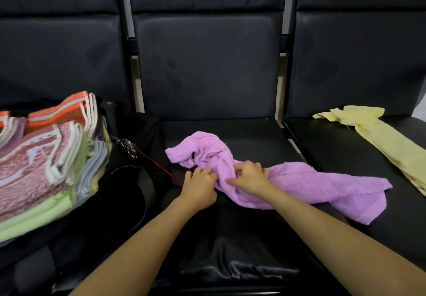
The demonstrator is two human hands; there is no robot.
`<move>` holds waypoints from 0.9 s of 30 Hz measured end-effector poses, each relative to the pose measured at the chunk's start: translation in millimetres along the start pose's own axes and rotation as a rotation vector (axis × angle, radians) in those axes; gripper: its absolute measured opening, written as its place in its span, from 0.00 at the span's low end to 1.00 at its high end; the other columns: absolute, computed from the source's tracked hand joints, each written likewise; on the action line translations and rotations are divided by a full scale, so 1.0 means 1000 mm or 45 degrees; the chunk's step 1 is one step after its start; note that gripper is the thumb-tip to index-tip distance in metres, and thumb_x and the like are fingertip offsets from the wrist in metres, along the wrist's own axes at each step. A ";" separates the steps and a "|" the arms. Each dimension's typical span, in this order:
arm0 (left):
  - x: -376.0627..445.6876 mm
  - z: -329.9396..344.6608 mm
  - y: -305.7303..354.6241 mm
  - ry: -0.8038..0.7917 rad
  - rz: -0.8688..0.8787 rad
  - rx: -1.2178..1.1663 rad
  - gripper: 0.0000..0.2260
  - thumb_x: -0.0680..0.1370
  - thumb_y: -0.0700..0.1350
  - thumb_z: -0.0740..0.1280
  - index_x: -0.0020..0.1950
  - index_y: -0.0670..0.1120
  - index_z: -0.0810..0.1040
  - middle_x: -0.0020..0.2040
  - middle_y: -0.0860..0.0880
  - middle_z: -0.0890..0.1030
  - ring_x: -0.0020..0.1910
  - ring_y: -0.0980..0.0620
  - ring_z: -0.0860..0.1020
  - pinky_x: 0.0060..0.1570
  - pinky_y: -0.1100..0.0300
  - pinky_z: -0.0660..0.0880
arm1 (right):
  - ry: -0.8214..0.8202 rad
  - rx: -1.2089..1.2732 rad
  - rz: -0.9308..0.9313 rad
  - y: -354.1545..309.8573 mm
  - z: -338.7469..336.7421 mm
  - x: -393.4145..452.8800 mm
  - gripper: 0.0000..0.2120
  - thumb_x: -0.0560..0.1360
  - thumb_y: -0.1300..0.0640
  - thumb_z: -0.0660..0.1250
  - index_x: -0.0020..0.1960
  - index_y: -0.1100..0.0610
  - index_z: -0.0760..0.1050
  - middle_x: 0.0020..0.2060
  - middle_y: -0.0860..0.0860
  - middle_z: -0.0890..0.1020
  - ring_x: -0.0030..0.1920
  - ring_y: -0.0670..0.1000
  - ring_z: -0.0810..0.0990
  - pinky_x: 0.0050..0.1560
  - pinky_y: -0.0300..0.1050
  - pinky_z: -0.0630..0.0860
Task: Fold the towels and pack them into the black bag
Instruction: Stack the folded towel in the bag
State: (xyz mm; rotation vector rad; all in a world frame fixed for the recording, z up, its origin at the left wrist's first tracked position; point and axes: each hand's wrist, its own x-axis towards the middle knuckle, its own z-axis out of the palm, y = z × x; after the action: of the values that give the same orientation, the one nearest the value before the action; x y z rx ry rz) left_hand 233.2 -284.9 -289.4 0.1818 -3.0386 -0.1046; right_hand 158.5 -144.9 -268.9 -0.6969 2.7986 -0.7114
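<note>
On left seat: black bag [129, 194] holding folded towels [46, 162].
Purple towel [299, 185]: crumpled, middle seat [253, 134].
Left hand [199, 186], right hand [250, 178]: both pinching its middle.

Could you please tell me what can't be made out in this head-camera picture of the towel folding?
- Black bag: its opening is hidden under the stacked folded towels, which the left edge cuts off and blur softens.
- Yellow towel: its far end runs off the right edge.
- Purple towel: its corners are lost in the bunching; the left hand and right hand cover the gripped part.
</note>
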 end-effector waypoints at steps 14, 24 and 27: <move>0.009 -0.049 -0.001 0.645 -0.179 -0.584 0.06 0.79 0.39 0.58 0.51 0.45 0.74 0.37 0.47 0.79 0.41 0.42 0.77 0.46 0.53 0.68 | 0.542 0.708 -0.048 -0.012 -0.054 0.002 0.03 0.79 0.60 0.59 0.47 0.59 0.66 0.36 0.48 0.74 0.35 0.43 0.72 0.29 0.27 0.68; 0.015 -0.121 0.034 0.770 -0.111 -1.581 0.10 0.76 0.36 0.65 0.51 0.52 0.77 0.44 0.56 0.81 0.45 0.62 0.79 0.48 0.69 0.74 | 1.184 0.325 -0.361 -0.039 -0.083 -0.012 0.09 0.76 0.60 0.63 0.39 0.54 0.65 0.33 0.48 0.73 0.34 0.52 0.72 0.44 0.51 0.69; 0.016 -0.125 0.045 0.654 -0.037 -1.755 0.16 0.76 0.35 0.67 0.59 0.51 0.73 0.48 0.60 0.80 0.47 0.66 0.79 0.47 0.71 0.74 | 1.147 0.409 -0.371 -0.052 -0.088 -0.015 0.09 0.77 0.57 0.62 0.40 0.52 0.65 0.36 0.45 0.72 0.41 0.42 0.69 0.50 0.48 0.66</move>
State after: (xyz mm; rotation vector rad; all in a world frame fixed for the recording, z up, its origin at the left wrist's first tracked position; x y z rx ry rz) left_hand 224.3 -250.3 -160.9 0.0938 -1.8663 -1.6906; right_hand 168.7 -142.5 -165.9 -0.8869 3.1909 -1.8820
